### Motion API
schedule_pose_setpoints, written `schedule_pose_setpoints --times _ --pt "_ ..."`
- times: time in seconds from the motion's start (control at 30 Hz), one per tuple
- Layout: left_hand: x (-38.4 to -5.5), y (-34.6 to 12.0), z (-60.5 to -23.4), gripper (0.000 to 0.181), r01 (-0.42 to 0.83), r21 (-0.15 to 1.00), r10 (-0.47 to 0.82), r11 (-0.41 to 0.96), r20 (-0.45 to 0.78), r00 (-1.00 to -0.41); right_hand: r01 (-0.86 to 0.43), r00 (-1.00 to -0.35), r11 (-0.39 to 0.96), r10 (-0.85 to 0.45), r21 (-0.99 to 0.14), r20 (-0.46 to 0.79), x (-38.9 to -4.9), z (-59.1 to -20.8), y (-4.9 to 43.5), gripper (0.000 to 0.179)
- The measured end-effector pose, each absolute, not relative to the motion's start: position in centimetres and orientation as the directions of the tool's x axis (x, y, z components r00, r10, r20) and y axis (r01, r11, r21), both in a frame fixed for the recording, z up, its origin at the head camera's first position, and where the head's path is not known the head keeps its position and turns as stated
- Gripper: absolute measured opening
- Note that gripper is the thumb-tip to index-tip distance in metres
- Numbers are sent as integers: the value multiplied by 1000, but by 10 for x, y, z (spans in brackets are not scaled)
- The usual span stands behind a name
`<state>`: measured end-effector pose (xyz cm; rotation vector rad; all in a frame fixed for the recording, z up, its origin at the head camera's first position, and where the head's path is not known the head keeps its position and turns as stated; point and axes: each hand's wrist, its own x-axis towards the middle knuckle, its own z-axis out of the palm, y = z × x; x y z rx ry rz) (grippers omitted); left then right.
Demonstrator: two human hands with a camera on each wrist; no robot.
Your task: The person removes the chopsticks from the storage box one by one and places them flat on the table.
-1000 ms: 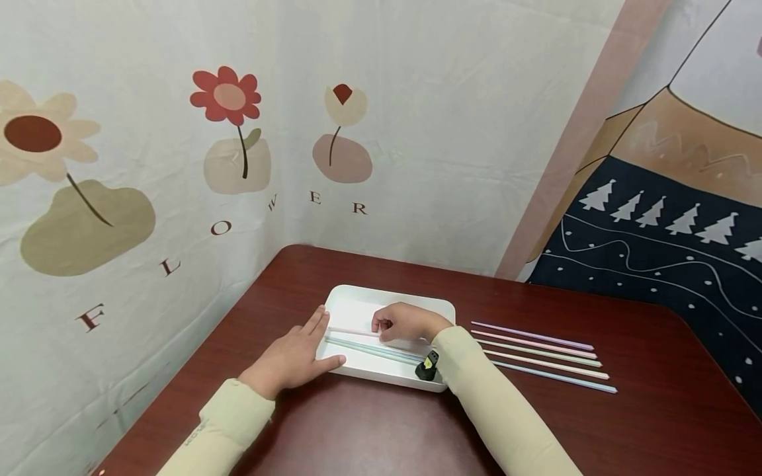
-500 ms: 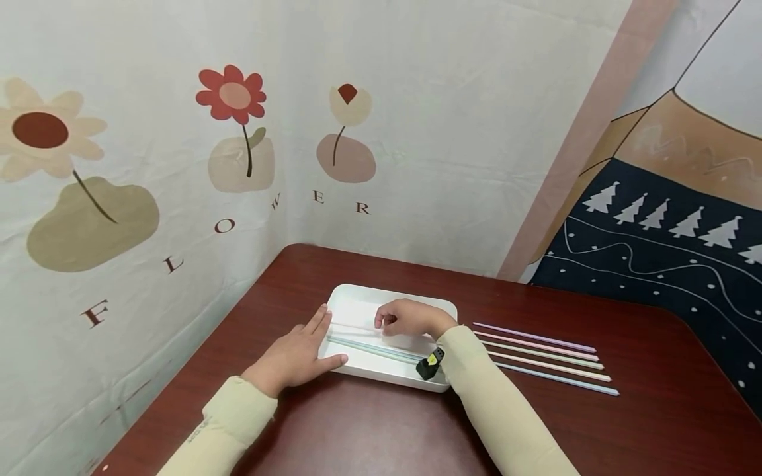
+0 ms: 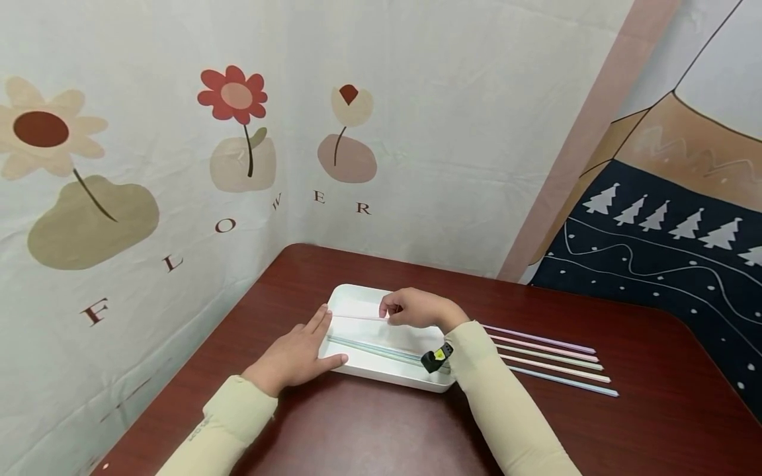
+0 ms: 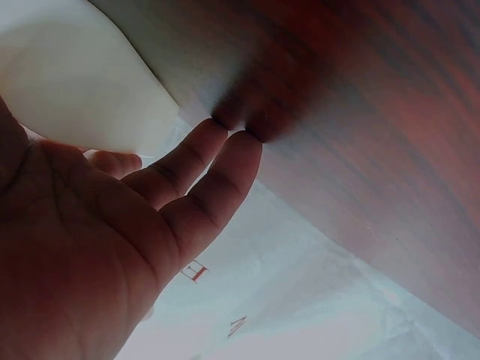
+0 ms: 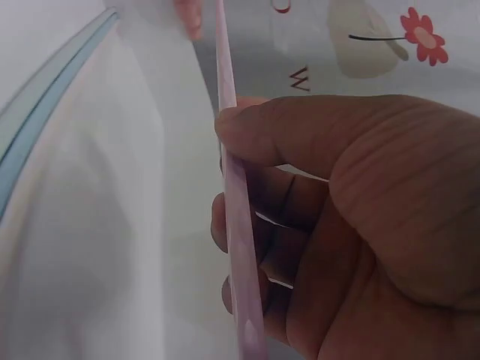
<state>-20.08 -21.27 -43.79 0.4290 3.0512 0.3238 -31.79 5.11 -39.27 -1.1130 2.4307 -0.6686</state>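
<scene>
My right hand [image 3: 423, 309] is over the back part of a white tray [image 3: 387, 382]. Between thumb and fingers it pinches a pale pink-lilac chopstick [image 5: 238, 225], which runs left toward the tray's far-left side. Several pastel chopsticks [image 3: 369, 346], blue and green among them, lie along the front of the tray floor. My left hand [image 3: 292, 357] rests at the tray's left end with its fingers straight, fingertips right at the rim and thumb by the front edge. Its palm shows in the left wrist view, holding nothing.
Right of the tray, several chopsticks [image 3: 559, 380] in purple, pink, green, cream and blue lie side by side on the dark red table [image 3: 369, 430]. My right forearm crosses over their left ends. A printed curtain [image 3: 440, 165] hangs behind the table.
My right hand has moved back across the tray and slightly right, taking the pink-lilac chopstick away from the ones at the front. The left hand stays at the tray's left end.
</scene>
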Motion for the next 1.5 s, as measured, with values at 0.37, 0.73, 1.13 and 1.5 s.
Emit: schedule_pose_setpoints --times 0.37,0.73,1.13,1.5 --pt "-200 -211 -436 98 266 226 279 937 -27 -960 -595 -621 584 -770 -553 -145 -312 -383 87 10" --pt "-200 -211 -437 99 260 222 273 940 -28 -962 -567 -668 625 -730 -537 -144 -306 -385 139 12" --pt "-199 -211 -435 99 262 222 276 939 -37 -960 -545 -687 628 -714 -556 -134 -299 -384 185 13" --pt "-201 -212 -436 100 257 216 271 942 -37 -962 -490 -728 661 -669 -569 -150 -293 -388 229 12"
